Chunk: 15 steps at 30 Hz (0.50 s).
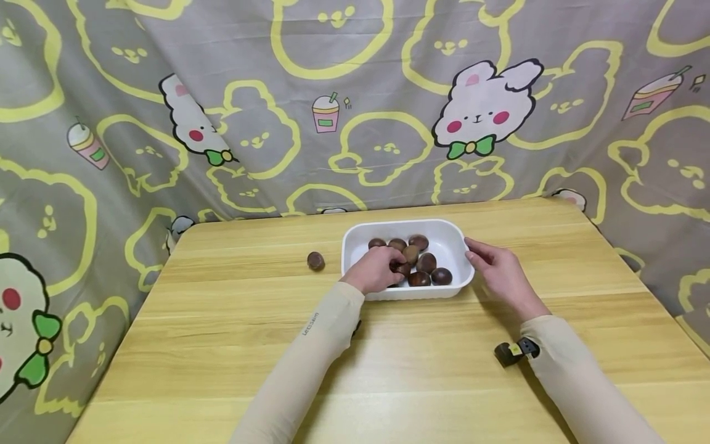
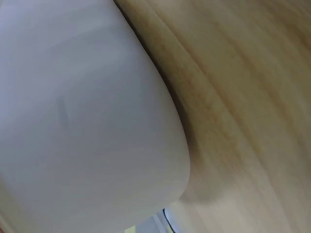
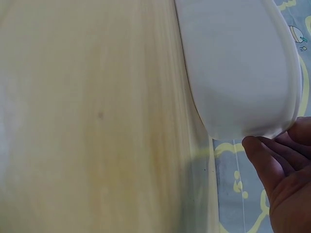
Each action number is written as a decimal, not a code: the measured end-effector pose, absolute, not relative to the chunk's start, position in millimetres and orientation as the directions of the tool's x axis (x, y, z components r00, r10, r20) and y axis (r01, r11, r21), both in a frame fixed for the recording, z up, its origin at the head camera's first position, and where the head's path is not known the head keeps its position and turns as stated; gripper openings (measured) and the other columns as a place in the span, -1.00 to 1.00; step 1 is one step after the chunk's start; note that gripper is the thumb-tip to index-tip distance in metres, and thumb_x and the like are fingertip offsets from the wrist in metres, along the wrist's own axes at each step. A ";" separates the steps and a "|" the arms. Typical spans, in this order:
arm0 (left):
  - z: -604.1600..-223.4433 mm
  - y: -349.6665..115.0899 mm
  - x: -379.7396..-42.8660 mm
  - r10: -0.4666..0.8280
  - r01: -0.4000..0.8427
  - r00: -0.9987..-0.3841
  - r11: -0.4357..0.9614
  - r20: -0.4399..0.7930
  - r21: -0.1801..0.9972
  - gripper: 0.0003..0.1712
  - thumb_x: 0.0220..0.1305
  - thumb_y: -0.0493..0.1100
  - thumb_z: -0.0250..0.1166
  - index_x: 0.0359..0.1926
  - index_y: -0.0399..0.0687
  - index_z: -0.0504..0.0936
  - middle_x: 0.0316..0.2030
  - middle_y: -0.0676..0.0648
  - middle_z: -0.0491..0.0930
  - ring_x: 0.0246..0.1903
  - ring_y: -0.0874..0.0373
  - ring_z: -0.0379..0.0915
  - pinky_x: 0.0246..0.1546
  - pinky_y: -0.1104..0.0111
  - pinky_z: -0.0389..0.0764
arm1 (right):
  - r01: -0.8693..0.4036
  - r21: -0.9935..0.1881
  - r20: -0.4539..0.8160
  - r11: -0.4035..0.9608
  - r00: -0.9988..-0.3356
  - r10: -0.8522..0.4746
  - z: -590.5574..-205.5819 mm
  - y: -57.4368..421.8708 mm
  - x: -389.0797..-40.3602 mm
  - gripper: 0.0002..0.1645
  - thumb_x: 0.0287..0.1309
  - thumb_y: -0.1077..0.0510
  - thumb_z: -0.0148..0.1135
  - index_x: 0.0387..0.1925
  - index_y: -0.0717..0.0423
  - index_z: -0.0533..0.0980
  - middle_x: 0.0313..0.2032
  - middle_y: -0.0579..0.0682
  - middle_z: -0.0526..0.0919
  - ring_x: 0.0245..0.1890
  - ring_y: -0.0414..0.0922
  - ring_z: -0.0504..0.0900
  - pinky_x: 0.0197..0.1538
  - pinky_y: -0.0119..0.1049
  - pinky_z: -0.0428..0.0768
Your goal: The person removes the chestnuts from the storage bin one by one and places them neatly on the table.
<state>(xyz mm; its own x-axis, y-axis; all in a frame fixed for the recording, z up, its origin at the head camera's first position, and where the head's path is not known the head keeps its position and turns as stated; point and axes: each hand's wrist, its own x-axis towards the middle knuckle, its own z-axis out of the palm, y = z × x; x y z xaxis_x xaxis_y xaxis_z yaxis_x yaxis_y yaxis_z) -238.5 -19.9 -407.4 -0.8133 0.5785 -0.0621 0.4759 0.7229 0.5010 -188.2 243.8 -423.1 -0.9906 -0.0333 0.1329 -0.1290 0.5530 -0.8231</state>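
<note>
Your left hand (image 1: 376, 270) pinches one brown chestnut (image 1: 404, 269) inside the white tray (image 1: 452, 246). Your right hand (image 1: 503, 274) grips this tray's right end.

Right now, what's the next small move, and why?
Probably raise the left grip straight up with its chestnut: it appears curled around that one, other chestnuts crowd close, and the right grip holds the end of the white tray, which should steady it. How firm the left hold is, I can't tell.
</note>
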 end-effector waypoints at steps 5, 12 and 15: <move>-406.3 -19.8 -238.8 0.582 0.476 -0.810 0.726 -0.074 0.498 -0.64 0.22 -0.20 0.40 0.05 -0.14 0.67 -0.04 -0.03 0.65 -0.02 0.14 0.53 0.02 0.39 0.50 | -0.117 -0.825 0.119 0.553 -0.992 -0.032 -422.9 243.3 -188.3 -0.47 0.48 0.09 0.03 0.33 0.32 0.34 0.24 0.28 0.43 0.24 0.17 0.41 0.20 0.01 0.43; -406.1 -21.7 -238.0 0.579 0.465 -0.812 0.718 -0.073 0.518 -0.64 0.24 -0.19 0.40 0.05 -0.15 0.68 -0.04 -0.03 0.65 -0.01 0.16 0.53 0.02 0.42 0.50 | -0.114 -0.823 0.114 0.557 -0.993 -0.035 -423.9 243.5 -187.8 -0.46 0.49 0.08 0.01 0.34 0.32 0.33 0.26 0.29 0.41 0.25 0.18 0.40 0.20 0.02 0.43; -405.9 -23.9 -238.5 0.584 0.466 -0.809 0.702 -0.060 0.539 -0.65 0.22 -0.21 0.41 0.04 -0.18 0.68 -0.05 -0.05 0.66 -0.01 0.14 0.54 0.01 0.41 0.50 | -0.117 -0.819 0.117 0.562 -0.993 -0.036 -423.4 242.4 -187.9 -0.46 0.49 0.08 0.01 0.33 0.32 0.33 0.25 0.29 0.42 0.24 0.18 0.41 0.19 0.02 0.44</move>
